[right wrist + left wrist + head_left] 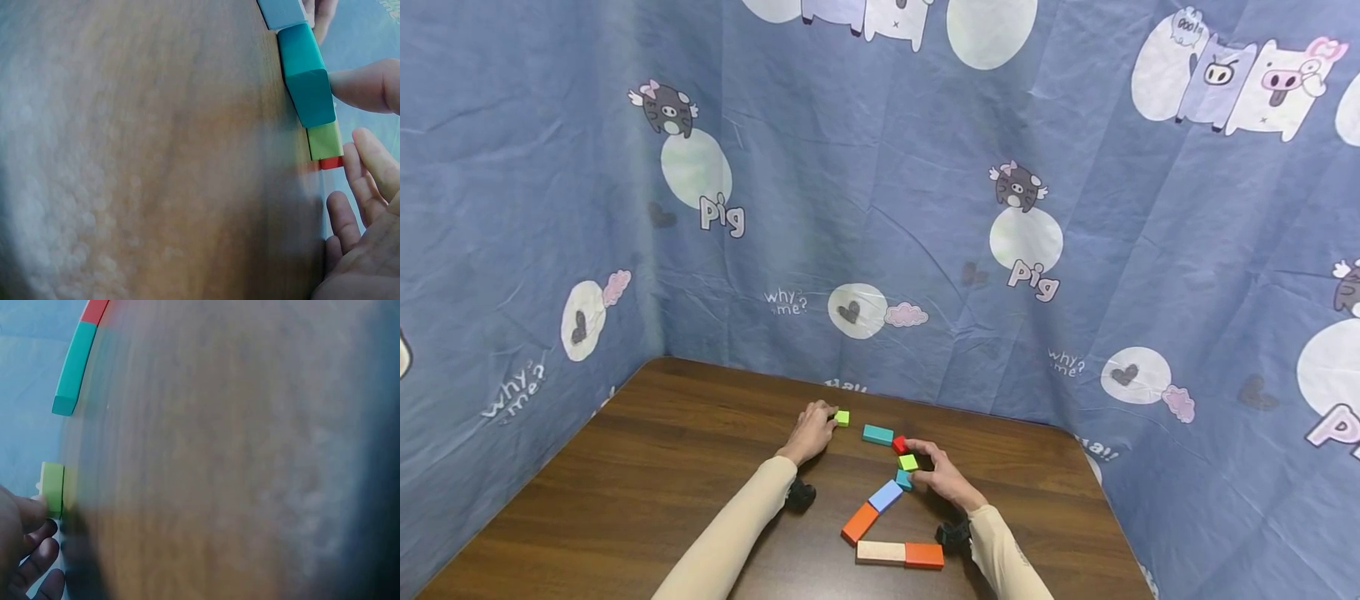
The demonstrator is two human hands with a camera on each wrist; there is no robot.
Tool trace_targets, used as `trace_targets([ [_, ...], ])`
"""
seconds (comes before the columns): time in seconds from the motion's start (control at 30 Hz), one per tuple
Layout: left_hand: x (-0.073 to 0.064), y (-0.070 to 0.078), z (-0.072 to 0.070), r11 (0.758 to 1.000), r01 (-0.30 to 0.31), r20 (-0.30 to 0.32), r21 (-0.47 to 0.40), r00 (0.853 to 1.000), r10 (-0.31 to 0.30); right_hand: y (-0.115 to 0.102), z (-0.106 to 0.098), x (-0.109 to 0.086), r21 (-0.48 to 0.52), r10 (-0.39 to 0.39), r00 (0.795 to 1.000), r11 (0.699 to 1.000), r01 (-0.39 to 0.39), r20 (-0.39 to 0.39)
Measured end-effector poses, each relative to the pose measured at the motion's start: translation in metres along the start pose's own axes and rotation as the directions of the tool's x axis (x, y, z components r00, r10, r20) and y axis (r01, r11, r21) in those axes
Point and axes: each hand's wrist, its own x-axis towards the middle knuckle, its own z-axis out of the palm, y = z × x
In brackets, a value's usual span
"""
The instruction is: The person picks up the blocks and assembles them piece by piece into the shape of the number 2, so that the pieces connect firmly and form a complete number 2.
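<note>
My left hand (pixel 811 432) is at the table's far side, pinching a small lime-green block (pixel 842 418) at its left end. In the left wrist view the thumb (pixel 32 512) lies against that block. My right hand (pixel 946 477) spans a short curve of blocks with thumb and fingers spread apart. Its thumb (pixel 365 86) touches a small teal block (pixel 306 75), while the index finger reaches a red block (pixel 900 445). Another lime-green block (pixel 908 462) sits between those two. A long teal block (pixel 877 434) adjoins the red one, with a gap between it and the left hand's block.
A blue block (pixel 886 496) and an orange block (pixel 860 522) continue the line toward the front. Nearer still, a pale wooden block (pixel 881 552) and another orange block (pixel 924 556) lie end to end. A blue printed curtain (pixel 880 208) hangs behind the brown table (pixel 625 467).
</note>
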Motion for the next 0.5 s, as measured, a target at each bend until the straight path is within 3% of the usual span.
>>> trace_targets([
  [0.2, -0.0025, 0.0004, 0.0000, 0.999, -0.039, 0.006, -0.004, 0.999, 0.039, 0.0001, 0.0009, 0.0004, 0.004, 0.014, 1.000, 1.000, -0.014, -0.011],
  [0.5, -0.0034, 0.0001, -0.0004, 0.999, -0.044, 0.056, -0.023, 0.997, 0.045, -0.0012, 0.0007, 0.0000, -0.003, 0.005, 1.000, 1.000, -0.005, -0.005],
])
